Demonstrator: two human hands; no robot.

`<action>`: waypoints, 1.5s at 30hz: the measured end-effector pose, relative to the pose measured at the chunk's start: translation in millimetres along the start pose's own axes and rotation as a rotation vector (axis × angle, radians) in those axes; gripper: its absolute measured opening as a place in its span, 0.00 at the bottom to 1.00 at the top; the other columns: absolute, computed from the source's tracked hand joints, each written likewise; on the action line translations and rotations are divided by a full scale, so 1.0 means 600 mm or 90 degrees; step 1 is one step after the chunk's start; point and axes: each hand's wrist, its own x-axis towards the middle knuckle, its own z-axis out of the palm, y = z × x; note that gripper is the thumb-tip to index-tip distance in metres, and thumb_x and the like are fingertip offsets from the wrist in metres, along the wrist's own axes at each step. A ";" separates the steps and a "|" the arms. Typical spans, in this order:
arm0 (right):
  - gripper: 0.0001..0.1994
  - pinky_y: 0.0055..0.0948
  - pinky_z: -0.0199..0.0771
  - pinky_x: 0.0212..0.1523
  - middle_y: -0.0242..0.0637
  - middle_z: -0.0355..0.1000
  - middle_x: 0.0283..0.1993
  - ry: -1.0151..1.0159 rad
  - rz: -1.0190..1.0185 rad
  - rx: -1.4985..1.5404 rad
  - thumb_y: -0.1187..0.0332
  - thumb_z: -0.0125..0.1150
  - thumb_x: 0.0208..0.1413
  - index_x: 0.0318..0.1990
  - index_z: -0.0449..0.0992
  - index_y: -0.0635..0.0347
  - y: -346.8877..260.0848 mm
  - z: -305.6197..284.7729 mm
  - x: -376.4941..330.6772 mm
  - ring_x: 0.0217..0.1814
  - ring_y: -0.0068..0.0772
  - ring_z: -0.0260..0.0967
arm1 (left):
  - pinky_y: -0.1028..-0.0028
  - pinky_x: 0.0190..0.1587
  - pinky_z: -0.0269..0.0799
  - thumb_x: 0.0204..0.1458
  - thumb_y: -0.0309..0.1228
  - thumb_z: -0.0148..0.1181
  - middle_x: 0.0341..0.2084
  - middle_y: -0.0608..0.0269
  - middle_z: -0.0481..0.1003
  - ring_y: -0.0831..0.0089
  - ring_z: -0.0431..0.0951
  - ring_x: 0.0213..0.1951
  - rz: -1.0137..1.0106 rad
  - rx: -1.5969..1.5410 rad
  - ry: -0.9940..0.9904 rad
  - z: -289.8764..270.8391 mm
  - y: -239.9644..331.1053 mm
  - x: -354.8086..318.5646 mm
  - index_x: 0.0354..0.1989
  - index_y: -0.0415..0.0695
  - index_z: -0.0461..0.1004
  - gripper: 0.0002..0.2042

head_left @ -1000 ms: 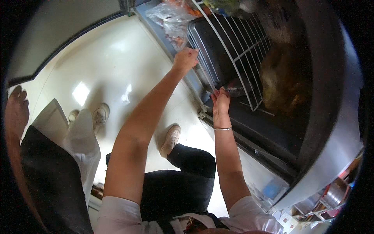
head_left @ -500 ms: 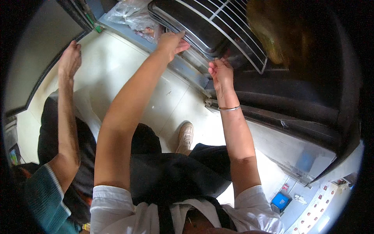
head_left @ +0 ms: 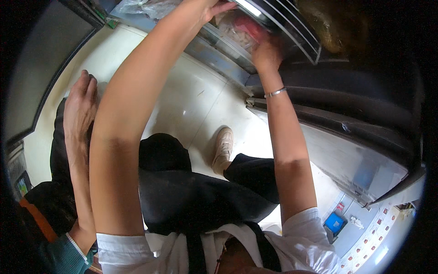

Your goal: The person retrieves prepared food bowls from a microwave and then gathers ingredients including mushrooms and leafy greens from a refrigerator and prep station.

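A: Any packages?
B: A clear bag (head_left: 239,32) of red and pale food lies in the freezer, under the right hand (head_left: 267,52); a small blue box (head_left: 334,222) sits low right

A: Screens?
B: One dark screen (head_left: 20,185), far left

left hand (head_left: 214,7) cut off at top, bag (head_left: 237,29) contents blurred

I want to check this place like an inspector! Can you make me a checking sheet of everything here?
Surface: pale tiled floor, glossy.
Job's things: clear bag of pink food under a white wire rack in an open freezer.
Clutter: another clear bag further back.
Grippers: left hand up at the rack's edge; right hand, silver bracelet on its wrist, on the bag; grip hidden.
Cables: nothing seen.
Surroundings: another person's hand on the left; a beige shoe; a small blue box.
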 end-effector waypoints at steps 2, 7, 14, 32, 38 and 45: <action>0.29 0.43 0.52 0.62 0.57 0.53 0.61 -0.001 0.067 -0.103 0.50 0.56 0.47 0.57 0.62 0.50 -0.002 0.012 0.033 0.64 0.53 0.49 | 0.74 0.31 0.79 0.54 0.25 0.46 0.29 0.57 0.72 0.68 0.74 0.30 -0.017 -0.010 -0.003 0.006 0.003 0.001 0.37 0.36 0.68 0.07; 0.37 0.36 0.50 0.63 0.47 0.49 0.65 -0.101 0.077 0.021 0.39 0.53 0.45 0.61 0.59 0.50 -0.010 0.008 0.066 0.67 0.44 0.48 | 0.76 0.28 0.78 0.55 0.25 0.45 0.28 0.56 0.72 0.68 0.74 0.28 -0.029 -0.039 0.010 0.007 0.011 -0.002 0.38 0.36 0.69 0.07; 0.32 0.32 0.60 0.58 0.45 0.60 0.60 -0.117 0.183 0.195 0.46 0.52 0.51 0.58 0.61 0.59 0.063 0.073 0.107 0.62 0.41 0.57 | 0.76 0.25 0.77 0.56 0.26 0.44 0.28 0.56 0.72 0.68 0.74 0.28 -0.022 -0.037 -0.012 0.008 0.018 0.005 0.38 0.36 0.69 0.08; 0.18 0.40 0.63 0.57 0.43 0.66 0.52 -0.042 0.522 1.761 0.62 0.48 0.57 0.53 0.65 0.60 -0.057 -0.034 0.104 0.54 0.41 0.62 | 0.76 0.25 0.77 0.56 0.26 0.44 0.26 0.58 0.72 0.69 0.75 0.26 -0.008 -0.057 -0.033 0.003 0.008 0.018 0.37 0.36 0.68 0.07; 0.18 0.42 0.67 0.53 0.43 0.67 0.50 0.039 0.303 1.883 0.58 0.41 0.59 0.49 0.67 0.60 -0.152 0.044 0.140 0.51 0.41 0.64 | 0.75 0.34 0.79 0.57 0.27 0.45 0.36 0.51 0.71 0.63 0.75 0.34 0.018 0.003 -0.009 0.003 0.038 0.002 0.41 0.33 0.67 0.09; 0.22 0.36 0.69 0.50 0.40 0.65 0.53 0.019 0.086 1.220 0.55 0.46 0.56 0.53 0.64 0.58 -0.200 0.192 0.203 0.49 0.37 0.67 | 0.67 0.35 0.79 0.56 0.26 0.45 0.34 0.50 0.72 0.63 0.77 0.33 0.027 0.072 -0.002 0.000 0.047 -0.048 0.41 0.33 0.66 0.10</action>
